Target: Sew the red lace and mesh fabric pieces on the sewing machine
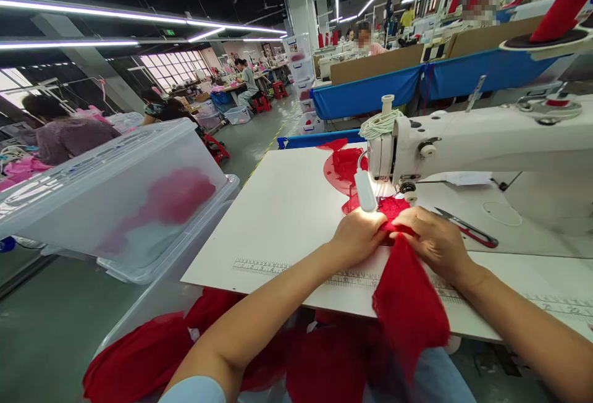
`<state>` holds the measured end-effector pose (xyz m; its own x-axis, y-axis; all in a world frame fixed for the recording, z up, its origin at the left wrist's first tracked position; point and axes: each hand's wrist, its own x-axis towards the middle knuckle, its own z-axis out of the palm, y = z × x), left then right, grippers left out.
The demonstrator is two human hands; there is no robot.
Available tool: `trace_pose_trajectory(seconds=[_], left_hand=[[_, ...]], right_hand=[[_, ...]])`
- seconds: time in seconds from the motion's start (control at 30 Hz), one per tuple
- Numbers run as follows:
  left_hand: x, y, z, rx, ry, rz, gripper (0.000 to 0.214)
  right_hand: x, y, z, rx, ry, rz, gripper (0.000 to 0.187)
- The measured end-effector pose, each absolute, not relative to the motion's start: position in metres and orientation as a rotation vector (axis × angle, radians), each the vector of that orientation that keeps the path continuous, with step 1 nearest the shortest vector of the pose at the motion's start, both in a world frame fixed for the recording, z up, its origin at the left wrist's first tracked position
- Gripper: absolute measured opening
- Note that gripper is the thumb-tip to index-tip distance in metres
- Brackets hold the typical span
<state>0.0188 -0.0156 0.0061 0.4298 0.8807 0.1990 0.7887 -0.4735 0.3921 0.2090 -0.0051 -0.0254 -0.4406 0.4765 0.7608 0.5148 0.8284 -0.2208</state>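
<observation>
1. On the white table [278, 205]: sewing machine [486, 137], towards the right.
2. Red fabric [410, 298]: beneath machine head, one end hanging over the table's front edge.
3. Right hand [438, 245]: pinching fabric.
4. Left hand [359, 236]: fingers narrowed, gripping fabric too.
5. Red-and-black cutter [477, 232]: beside right hand.

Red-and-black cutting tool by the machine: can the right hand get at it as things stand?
Probably yes: the cutting tool lies just beside the right hand, with nothing visible between them. That hand is pinching red fabric, though, so it would likely have to let go first.
</observation>
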Motion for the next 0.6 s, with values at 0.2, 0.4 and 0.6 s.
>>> trace_pose_trajectory(seconds=[0.2,0.4,0.6], left_hand=[[-0.001,-0.008,0.009,2.413,1.369,0.611,0.038],[-0.007,-0.002,-0.001,2.368,1.317,0.661,0.042],[-0.008,-0.003,0.006,2.437,1.272,0.629,0.044]], right_hand=[[0.205,0.002,-0.037,-1.031,-2.036,-0.124,0.021],[0.212,0.014,-0.032,-0.898,-1.813,-0.09,0.025],[0.214,0.009,-0.032,-0.786,-1.831,-0.172,0.033]])
